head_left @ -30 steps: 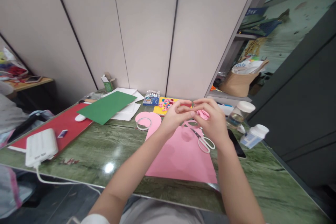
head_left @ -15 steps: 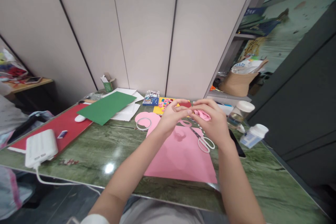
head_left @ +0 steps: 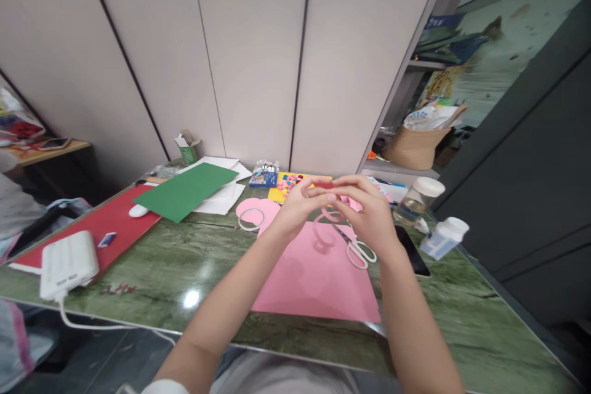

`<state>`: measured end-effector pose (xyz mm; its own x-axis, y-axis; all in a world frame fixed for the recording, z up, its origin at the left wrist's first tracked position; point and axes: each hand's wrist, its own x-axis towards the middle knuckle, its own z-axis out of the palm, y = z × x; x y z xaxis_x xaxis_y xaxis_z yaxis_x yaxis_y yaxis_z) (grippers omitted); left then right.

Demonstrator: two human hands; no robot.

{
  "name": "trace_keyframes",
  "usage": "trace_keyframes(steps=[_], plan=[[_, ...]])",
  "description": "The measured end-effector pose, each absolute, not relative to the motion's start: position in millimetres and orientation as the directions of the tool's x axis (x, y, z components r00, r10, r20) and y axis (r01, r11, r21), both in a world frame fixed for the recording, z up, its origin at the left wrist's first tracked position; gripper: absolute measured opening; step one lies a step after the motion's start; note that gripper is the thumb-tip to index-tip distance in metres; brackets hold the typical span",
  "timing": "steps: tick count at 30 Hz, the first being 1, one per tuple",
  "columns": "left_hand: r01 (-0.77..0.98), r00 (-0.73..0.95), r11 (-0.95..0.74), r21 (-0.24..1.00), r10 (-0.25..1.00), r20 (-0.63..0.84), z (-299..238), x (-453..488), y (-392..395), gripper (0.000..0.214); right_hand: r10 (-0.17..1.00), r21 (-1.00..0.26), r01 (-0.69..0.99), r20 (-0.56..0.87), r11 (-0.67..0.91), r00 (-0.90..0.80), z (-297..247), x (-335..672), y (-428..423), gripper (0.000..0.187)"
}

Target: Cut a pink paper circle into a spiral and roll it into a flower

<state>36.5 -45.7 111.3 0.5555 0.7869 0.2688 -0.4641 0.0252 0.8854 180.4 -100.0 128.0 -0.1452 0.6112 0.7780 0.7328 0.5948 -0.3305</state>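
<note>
My two hands meet above the far end of a pink sheet on the green marble table. A curling pink paper strip is pinched at its top by the closed fingers of my left hand and of my right hand, and it hangs down between them in a loop. White-handled scissors lie on the pink sheet just under my right hand. A pink cut-out disc with a white ring lies left of my left hand.
A green sheet over white paper, a red sheet and a white power bank with a cable lie to the left. A yellow card with small pom-poms, two bottles and a black phone lie behind and right. A woven basket stands on a shelf.
The hands have stayed together over the pink sheet. The pink strip, bunched in my right hand a second ago, now hangs lower as an open loop between the fingers.
</note>
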Motion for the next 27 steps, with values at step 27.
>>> trace_keyframes(steps=[27], plan=[[-0.417, 0.512, -0.087, 0.905, 0.800, 0.313, 114.7, 32.9, -45.8, 0.036, 0.668, -0.327, 0.711, 0.696, 0.622, -0.265, 128.8, 182.6, -101.4, 0.024]])
